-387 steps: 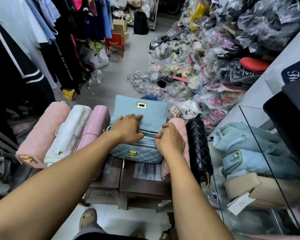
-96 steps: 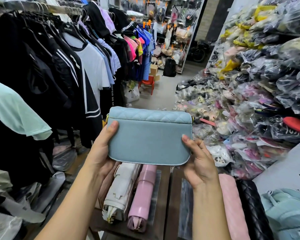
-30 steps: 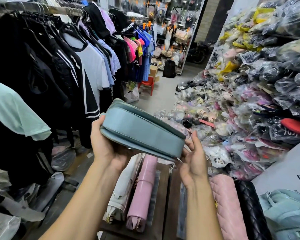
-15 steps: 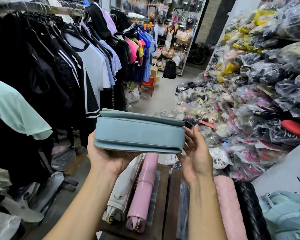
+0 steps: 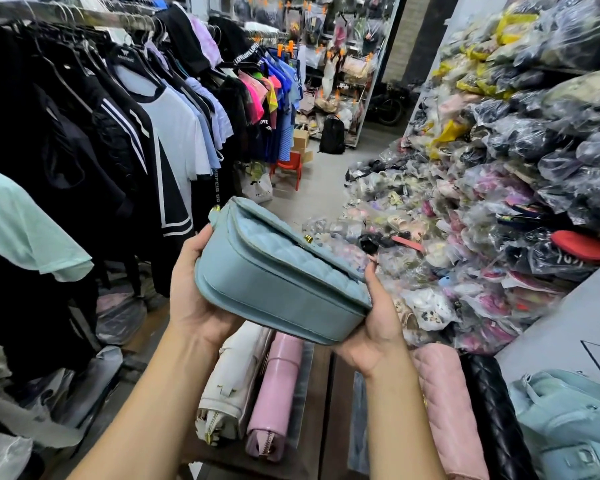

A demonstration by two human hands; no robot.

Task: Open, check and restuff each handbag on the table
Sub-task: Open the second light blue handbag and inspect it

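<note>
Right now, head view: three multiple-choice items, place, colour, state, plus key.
1. Where is the blue handbag? A on the table; B held up in the air; C hung on the clothes rack.
2. What colour is the bag right beside the white bag? A black; B yellow; C pink.
3. How is the blue handbag's flap? A folded down, closed; B flipped wide open; C torn off.
Key: 1 B, the left hand and right hand grip its ends. 2 C, the pink bag lies alongside. 3 A, the flap covers the front.
</note>
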